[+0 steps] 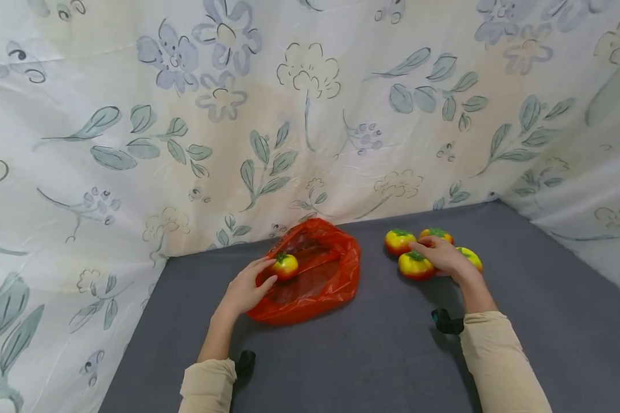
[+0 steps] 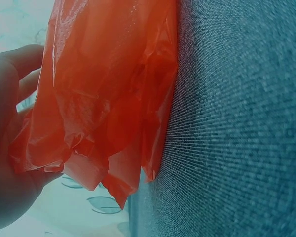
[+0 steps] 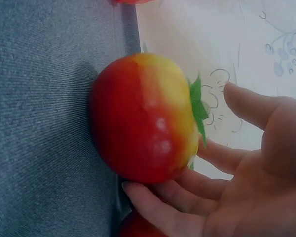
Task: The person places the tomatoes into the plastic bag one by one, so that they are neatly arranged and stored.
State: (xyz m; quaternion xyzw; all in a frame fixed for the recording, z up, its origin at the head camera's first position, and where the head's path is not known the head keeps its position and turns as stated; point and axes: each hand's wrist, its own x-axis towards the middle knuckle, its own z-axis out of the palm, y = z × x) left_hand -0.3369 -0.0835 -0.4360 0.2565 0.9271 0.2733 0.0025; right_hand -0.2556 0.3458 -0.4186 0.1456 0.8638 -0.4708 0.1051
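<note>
Pointing in at a tomato (image 1: 285, 267), the fingers of the left hand (image 1: 244, 287) come right up to its side, with the thumb just below; I cannot tell if they pinch it or only lie beside it; that tomato is at the wide mouth of a red plastic bag (image 1: 302, 311), near the left edge; seen from the left wrist, the bag hides part of the hand.

The right hand (image 1: 446, 258) is loose, its fingers a bit bent and gripping nothing, the thumb held off to one side; its fingers go in behind the front tomato (image 1: 415, 269), and I cannot see how many touch it; close round that hand sit the left tomato (image 1: 399, 243), the back tomato (image 1: 437, 233) and the right tomato (image 1: 472, 258); they are red and yellow.

Past the wrists come a beige left sleeve (image 1: 206, 385) and a beige right sleeve (image 1: 501, 361); dark grey cloth (image 1: 341, 361) lies under everything; behind stands a white curtain (image 1: 310, 166) with blue flowers and green leaves.
</note>
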